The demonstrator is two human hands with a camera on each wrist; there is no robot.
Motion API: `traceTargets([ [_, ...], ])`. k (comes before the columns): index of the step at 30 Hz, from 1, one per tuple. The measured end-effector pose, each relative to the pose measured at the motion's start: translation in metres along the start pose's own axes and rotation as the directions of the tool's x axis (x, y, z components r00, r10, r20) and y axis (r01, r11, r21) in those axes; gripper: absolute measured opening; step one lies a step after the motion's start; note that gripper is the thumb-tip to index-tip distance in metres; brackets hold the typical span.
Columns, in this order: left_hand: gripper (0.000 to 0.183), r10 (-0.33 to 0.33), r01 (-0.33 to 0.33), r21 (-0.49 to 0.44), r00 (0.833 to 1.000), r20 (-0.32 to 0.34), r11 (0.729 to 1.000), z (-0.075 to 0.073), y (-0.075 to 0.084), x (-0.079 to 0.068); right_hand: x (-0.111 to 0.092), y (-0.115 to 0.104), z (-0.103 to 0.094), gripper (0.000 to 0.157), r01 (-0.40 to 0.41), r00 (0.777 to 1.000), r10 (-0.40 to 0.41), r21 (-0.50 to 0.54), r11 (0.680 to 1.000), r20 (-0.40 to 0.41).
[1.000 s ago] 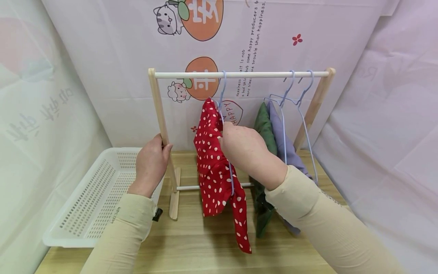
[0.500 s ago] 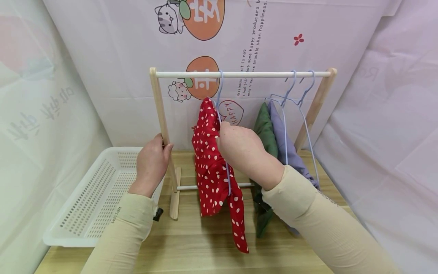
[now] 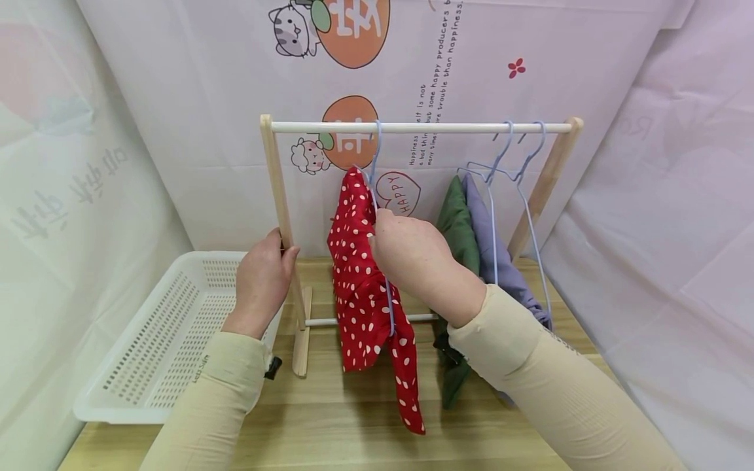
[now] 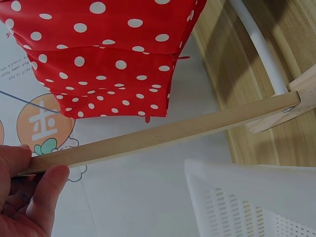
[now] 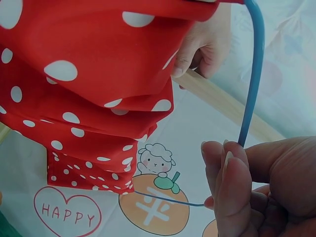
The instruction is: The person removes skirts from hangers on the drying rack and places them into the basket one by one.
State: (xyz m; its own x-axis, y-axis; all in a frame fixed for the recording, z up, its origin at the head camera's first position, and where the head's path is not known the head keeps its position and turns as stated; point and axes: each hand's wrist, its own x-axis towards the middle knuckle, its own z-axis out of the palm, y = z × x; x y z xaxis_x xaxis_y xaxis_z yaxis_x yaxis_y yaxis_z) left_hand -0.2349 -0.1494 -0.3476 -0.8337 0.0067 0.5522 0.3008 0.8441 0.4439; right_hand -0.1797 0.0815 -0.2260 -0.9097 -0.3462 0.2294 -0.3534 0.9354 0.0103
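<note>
My left hand (image 3: 259,281) grips the left wooden post (image 3: 275,183) of a small clothes rack, thumb on one side and fingers on the other. My right hand (image 3: 421,258) pinches the wire of a light-blue hanger (image 5: 255,69) between thumb and fingers. That hanger's hook is over the white top rail (image 3: 442,127), left of its middle. Draped on the hanger is a red garment (image 3: 353,275) with white dots, a narrow strip of it dangling lower. In the right wrist view, the garment's folds fill the upper left.
Further right on the rail hang a green garment (image 3: 456,229) and a purple garment (image 3: 501,275), each on a blue hanger. A white perforated basket (image 3: 141,327) stands left of the rack on the wooden table (image 3: 330,425). Printed white cloth (image 3: 459,78) walls the back.
My right hand has shifted slightly left, and the hanger with the red garment has slid left along the rail. My left hand keeps its grip on the post.
</note>
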Motion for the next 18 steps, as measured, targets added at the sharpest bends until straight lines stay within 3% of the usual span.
traceTargets([
  [18, 0.028, 0.007, -0.007, -0.008, 1.0, -0.004, 1.0, 0.0009, -0.0027, 0.0, 0.0036, -0.0081, 0.0009, 0.034, -0.009, 1.0, 0.009, 0.027, 1.0, -0.002],
])
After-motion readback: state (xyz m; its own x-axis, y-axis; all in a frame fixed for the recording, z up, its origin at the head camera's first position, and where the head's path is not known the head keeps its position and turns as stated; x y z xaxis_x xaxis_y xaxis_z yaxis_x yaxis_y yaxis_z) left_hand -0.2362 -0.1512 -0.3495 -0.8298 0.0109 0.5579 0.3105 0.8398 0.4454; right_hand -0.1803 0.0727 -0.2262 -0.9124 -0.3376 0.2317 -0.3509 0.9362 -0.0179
